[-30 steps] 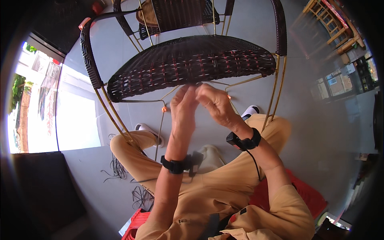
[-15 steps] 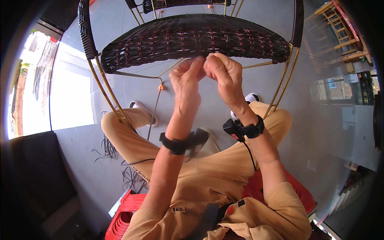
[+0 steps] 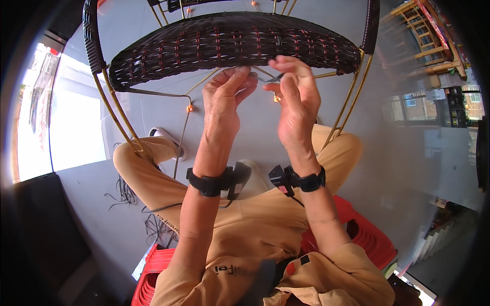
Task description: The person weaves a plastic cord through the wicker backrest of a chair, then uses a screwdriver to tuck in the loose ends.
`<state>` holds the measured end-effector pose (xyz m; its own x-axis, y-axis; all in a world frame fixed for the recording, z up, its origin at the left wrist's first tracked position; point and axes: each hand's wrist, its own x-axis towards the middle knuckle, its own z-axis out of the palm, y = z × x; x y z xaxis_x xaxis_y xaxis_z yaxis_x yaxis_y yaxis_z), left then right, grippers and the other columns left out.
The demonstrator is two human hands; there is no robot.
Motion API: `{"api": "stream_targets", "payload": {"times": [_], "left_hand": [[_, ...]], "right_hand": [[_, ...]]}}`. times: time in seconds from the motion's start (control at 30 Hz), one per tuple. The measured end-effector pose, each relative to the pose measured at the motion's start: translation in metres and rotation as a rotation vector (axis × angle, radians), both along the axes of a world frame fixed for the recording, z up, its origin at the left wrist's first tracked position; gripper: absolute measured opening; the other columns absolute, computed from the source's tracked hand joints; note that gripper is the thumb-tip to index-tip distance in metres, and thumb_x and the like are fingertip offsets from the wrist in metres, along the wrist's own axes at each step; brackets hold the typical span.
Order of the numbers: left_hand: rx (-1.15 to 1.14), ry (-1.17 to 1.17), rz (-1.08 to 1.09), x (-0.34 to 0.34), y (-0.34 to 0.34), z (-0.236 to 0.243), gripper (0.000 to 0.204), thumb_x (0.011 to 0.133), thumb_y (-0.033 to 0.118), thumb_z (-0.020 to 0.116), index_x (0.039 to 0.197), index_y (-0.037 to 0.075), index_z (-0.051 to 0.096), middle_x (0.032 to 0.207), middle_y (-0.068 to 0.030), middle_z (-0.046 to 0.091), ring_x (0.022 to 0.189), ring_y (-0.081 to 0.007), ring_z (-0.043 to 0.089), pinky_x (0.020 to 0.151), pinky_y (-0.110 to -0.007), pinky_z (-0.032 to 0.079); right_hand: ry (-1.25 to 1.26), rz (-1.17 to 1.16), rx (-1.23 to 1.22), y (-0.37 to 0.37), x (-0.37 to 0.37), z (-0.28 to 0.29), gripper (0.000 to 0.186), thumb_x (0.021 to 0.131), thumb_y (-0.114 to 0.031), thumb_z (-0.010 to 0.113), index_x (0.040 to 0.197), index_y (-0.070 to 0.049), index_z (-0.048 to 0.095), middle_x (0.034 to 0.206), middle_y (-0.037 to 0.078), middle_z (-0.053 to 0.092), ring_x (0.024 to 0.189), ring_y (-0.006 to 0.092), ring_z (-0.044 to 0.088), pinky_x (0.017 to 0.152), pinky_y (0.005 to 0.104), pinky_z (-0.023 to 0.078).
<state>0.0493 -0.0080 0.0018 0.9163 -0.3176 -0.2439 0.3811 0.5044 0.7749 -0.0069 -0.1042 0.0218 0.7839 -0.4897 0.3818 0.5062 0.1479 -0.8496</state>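
Observation:
The seat I face is a chair of dark woven strips with red accents (image 3: 235, 43) on a brass-coloured metal frame (image 3: 118, 109). Below the lower edge of its weave, my left hand (image 3: 222, 94) is closed in a pinch, thumb against fingers. A short dark strip (image 3: 273, 79) spans the gap from there to my right hand (image 3: 298, 99). The right thumb and a finger seem to grip its other end, while the remaining fingers stand apart, slightly blurred. The strip's far ends are hidden by the fingers.
Orange ties (image 3: 190, 108) mark the frame joints under the seat. Another woven chair (image 3: 204, 4) stands beyond. Red plastic stools (image 3: 158, 260) are beside me, loose black cords (image 3: 125, 194) lie on the floor at left, and wooden furniture (image 3: 429, 41) stands far right.
My hands were pressed together at the weave's lower edge. The right has moved away to the right and its fingers have spread, exposing the strip between them. The view has shifted slightly.

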Motion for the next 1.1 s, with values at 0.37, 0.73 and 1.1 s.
{"api": "stream_targets", "payload": {"times": [0.37, 0.73, 1.1], "left_hand": [[-0.162, 0.066, -0.097, -0.023, 0.001, -0.003, 0.016, 0.082, 0.015, 0.063, 0.088, 0.001, 0.061, 0.078, -0.0039, 0.061, 0.070, -0.0095, 0.056, 0.065, -0.023, 0.046], [-0.317, 0.044, -0.239, -0.017, 0.008, -0.003, 0.013, 0.088, 0.014, 0.052, 0.088, 0.003, 0.059, 0.078, 0.0010, 0.055, 0.069, -0.0073, 0.048, 0.063, -0.022, 0.040], [-0.241, 0.095, -0.035, -0.014, 0.013, -0.014, 0.028, 0.084, 0.019, 0.060, 0.104, -0.001, 0.056, 0.091, -0.0077, 0.062, 0.078, -0.0120, 0.058, 0.074, -0.025, 0.046]], "right_hand": [[0.330, -0.039, -0.023, 0.019, -0.025, -0.011, 0.024, 0.084, -0.003, 0.056, 0.108, -0.002, 0.058, 0.098, 0.005, 0.059, 0.081, 0.0105, 0.059, 0.058, 0.0219, 0.048], [0.236, 0.128, -0.125, 0.001, -0.011, -0.009, 0.011, 0.082, 0.000, 0.058, 0.091, 0.001, 0.065, 0.094, 0.006, 0.059, 0.073, 0.0120, 0.059, 0.061, 0.0246, 0.053], [0.188, 0.186, -0.075, 0.005, 0.002, -0.021, 0.008, 0.085, -0.005, 0.058, 0.090, 0.000, 0.061, 0.089, 0.006, 0.058, 0.067, 0.0095, 0.056, 0.055, 0.0236, 0.049]]}}
